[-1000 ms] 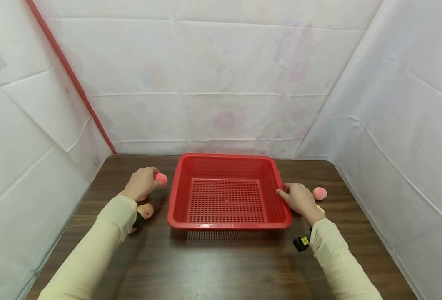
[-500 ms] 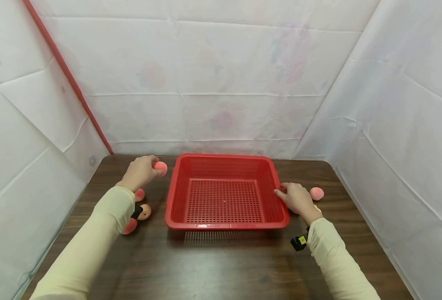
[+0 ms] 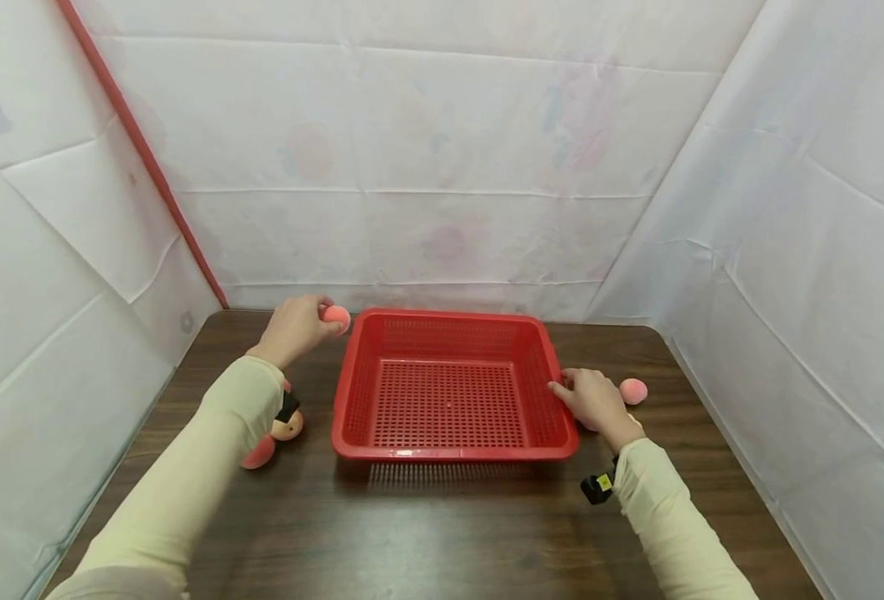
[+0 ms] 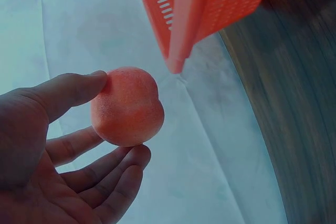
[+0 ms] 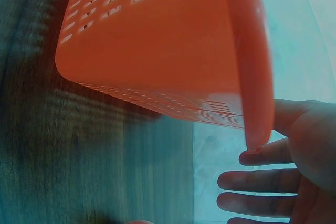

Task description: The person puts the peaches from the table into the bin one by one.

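My left hand (image 3: 292,329) pinches a pinkish-red peach (image 3: 336,319) between thumb and fingers, beside the far left corner of a red plastic basket (image 3: 452,453). In the left wrist view the peach (image 4: 127,106) shows a groove down its side, and the basket rim (image 4: 184,19) stands above and right of it. At the basket's right side, my right hand (image 3: 594,402) holds the rim, thumb over the inner edge. The right wrist view shows the index finger (image 5: 268,153) under the rim (image 5: 253,61), other fingers extended.
Another peach (image 3: 633,392) lies right of my right hand. Near my left wrist are a red peach (image 3: 259,452) and a tan round item (image 3: 289,426) with a dark spot, partly hidden by the wrist camera. White cloth (image 3: 442,167) walls the brown table (image 3: 442,533).
My left hand has lifted the peach and carried it away from me and slightly right, toward the basket's far left corner. My right hand stays at the rim.
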The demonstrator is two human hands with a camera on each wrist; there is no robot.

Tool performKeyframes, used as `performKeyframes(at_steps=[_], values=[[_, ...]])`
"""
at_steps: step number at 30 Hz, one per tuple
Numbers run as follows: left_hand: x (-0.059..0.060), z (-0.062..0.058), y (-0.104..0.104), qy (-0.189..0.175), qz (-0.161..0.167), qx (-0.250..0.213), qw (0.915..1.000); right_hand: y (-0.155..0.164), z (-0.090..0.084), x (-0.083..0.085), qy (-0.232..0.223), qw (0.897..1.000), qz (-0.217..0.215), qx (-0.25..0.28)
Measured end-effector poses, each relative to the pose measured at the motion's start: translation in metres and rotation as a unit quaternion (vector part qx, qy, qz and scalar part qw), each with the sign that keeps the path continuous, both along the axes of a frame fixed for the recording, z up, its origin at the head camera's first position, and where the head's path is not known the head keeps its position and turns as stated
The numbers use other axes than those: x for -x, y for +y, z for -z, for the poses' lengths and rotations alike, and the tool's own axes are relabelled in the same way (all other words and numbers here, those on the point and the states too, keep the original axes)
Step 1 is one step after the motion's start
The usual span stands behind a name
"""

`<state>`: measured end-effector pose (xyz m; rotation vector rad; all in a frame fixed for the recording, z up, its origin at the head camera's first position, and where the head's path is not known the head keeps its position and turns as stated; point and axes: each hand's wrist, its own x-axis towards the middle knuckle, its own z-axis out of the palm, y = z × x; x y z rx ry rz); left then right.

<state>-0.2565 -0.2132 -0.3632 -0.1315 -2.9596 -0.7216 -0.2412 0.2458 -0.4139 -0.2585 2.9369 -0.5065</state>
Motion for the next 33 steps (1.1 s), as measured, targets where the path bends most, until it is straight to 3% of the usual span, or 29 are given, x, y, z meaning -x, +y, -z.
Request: performKeyframes(at_steps=[19,33], values=[[0.009,-0.002,0.028,0.006,0.016,-0.026,0.9995,-0.001,-0.001,-0.002,0.007,1.0,0.013,-0.004],[0.02,0.006,0.056,-0.016,0.02,-0.022,0.9994,-0.002,-0.001,0.0,0.004,1.0,0.014,-0.006]])
